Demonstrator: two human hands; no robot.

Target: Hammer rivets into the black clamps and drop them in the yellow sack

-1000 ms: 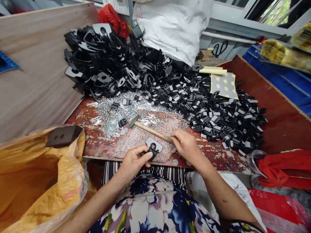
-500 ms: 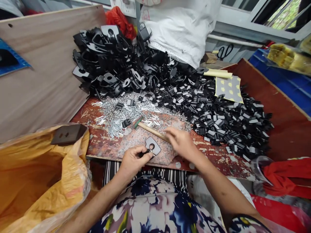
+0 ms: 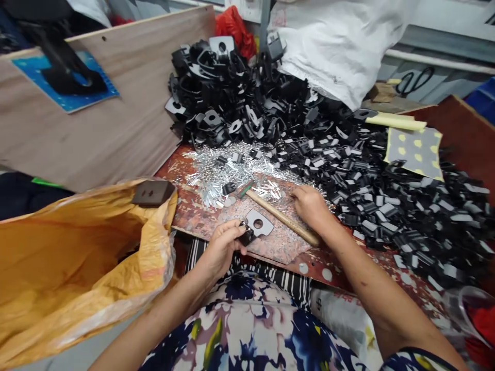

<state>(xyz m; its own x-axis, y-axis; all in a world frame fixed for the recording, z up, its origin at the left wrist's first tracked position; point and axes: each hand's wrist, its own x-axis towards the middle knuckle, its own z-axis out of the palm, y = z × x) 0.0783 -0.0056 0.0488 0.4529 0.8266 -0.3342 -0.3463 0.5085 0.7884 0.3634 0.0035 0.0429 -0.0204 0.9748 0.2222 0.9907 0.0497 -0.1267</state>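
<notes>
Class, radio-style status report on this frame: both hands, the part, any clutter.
Left hand pinching black hanger clip. Right hand on loose pins, beside hammer. Black parts pile crowds board.

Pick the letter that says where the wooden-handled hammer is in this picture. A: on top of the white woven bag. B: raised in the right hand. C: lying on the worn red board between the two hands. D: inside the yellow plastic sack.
C: the wooden-handled hammer lies flat on the worn red board, between the left hand, which holds a black plastic clip part, and the right hand, which reaches into the silver pins.
</notes>
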